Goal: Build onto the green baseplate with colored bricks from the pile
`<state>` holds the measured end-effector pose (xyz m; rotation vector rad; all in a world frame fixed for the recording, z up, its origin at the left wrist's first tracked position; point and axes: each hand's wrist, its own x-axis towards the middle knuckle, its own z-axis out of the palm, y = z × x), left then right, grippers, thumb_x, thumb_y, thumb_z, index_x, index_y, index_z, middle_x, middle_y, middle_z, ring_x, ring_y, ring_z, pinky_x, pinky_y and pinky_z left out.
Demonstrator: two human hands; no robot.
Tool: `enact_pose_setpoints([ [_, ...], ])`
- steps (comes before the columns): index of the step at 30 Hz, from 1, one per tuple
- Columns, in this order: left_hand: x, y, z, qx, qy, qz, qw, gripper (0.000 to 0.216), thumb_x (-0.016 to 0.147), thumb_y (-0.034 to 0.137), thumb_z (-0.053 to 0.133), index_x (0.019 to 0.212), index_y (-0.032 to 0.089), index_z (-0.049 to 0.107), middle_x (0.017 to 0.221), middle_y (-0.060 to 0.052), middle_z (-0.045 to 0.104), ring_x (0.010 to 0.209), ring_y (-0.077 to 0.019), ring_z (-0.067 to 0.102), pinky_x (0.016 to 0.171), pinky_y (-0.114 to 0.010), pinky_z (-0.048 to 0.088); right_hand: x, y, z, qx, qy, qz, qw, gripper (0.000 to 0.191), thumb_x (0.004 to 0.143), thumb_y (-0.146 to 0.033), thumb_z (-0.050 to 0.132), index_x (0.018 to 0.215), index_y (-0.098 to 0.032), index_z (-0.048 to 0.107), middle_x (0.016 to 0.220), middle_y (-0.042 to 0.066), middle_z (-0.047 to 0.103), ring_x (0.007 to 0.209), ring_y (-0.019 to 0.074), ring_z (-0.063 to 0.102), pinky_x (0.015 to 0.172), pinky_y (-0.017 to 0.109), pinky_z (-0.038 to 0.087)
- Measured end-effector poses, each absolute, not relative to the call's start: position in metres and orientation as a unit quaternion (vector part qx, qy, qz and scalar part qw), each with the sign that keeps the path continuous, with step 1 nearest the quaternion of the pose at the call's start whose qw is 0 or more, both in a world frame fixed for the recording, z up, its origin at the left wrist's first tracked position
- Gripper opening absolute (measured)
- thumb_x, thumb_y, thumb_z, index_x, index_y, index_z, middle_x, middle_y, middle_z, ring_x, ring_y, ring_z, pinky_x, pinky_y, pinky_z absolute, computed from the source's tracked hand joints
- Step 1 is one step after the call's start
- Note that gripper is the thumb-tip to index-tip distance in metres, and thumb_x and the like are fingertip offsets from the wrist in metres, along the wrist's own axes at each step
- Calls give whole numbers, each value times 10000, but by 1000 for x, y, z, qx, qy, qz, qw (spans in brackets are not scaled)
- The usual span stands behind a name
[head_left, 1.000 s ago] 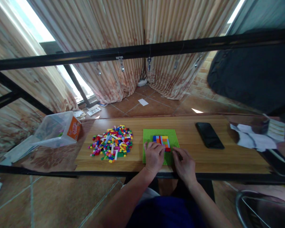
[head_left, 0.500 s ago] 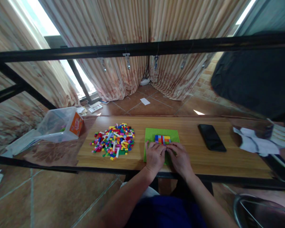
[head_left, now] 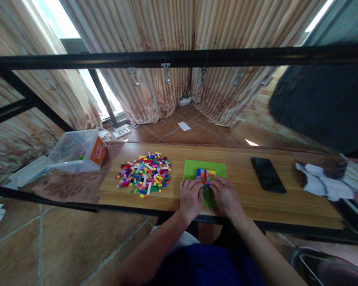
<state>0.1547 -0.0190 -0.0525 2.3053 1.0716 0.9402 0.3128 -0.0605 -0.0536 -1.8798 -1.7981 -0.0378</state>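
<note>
A green baseplate (head_left: 193,169) lies on the wooden table (head_left: 256,198), carrying a small block of coloured bricks (head_left: 205,174) near its middle. My left hand (head_left: 191,197) rests on the plate's near left part, fingers curled down onto it. My right hand (head_left: 226,196) lies beside it on the near right part, fingertips pressed at the front edge of the brick block. Whether either hand holds a brick is hidden. A heap of loose coloured bricks (head_left: 144,174) sits to the left of the plate.
A black phone (head_left: 268,180) lies right of the plate. Crumpled white paper (head_left: 325,180) sits at the far right. A clear plastic tub with an orange label (head_left: 79,152) stands off the table's left end. A black frame bar (head_left: 179,58) crosses overhead.
Both hands have drawn together over the near side of the brick block; the right hand moved left. The view has tilted slightly, shifting the table up.
</note>
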Motion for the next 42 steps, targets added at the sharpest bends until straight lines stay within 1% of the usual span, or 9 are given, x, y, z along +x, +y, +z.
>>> enact_pose_setpoints([
  [4,155,-18,-54,838,375,335,213,183,893,139,511,962,211,664,1084,-42,691,999,-218,578,934,-414,412,310,-61,-51,-711,-648,-5,273,279,910,-262,447,827,-220,711,894,81,681,870,219,590,829,377,475],
  [10,155,-19,-55,854,360,322,195,191,894,138,511,985,211,663,1085,-44,679,1003,-218,561,925,-404,426,304,-60,-48,-744,-574,40,340,242,855,-269,492,757,-208,705,854,75,682,803,204,610,774,360,487],
  [13,155,-19,-56,866,356,299,186,233,889,142,505,1047,222,656,1123,-59,655,1027,-234,557,924,-421,427,302,-60,-50,-747,-537,54,388,233,831,-299,513,737,-203,704,828,78,681,780,205,619,749,362,493],
  [17,154,-20,-54,890,341,261,154,336,863,136,522,1172,232,615,1190,-81,608,1065,-254,544,938,-445,412,305,-62,-55,-736,-500,105,445,232,801,-376,567,758,-205,718,837,77,700,775,205,643,726,355,508],
  [21,154,-22,-52,901,342,237,122,343,867,155,525,1195,230,595,1203,-89,591,1083,-266,532,954,-455,398,310,-61,-59,-737,-452,149,479,241,766,-418,615,770,-206,729,835,74,722,762,207,663,719,354,516],
  [28,156,-26,-52,907,346,220,95,338,874,160,523,1201,226,578,1213,-88,586,1072,-268,531,992,-471,372,308,-57,-59,-750,-414,164,489,226,727,-404,634,732,-194,719,807,73,719,732,206,653,724,359,500],
  [37,159,-27,-54,912,346,208,67,344,890,184,534,1230,220,565,1221,-98,588,1075,-273,528,1012,-501,364,307,-59,-57,-748,-426,153,486,248,752,-424,621,738,-191,707,810,80,709,741,203,636,716,348,485],
  [42,161,-28,-56,918,343,194,43,342,900,199,525,1239,212,563,1239,-99,580,1078,-271,531,992,-504,389,305,-58,-54,-753,-435,146,471,244,763,-415,600,738,-192,697,802,74,697,743,200,629,719,345,485],
])
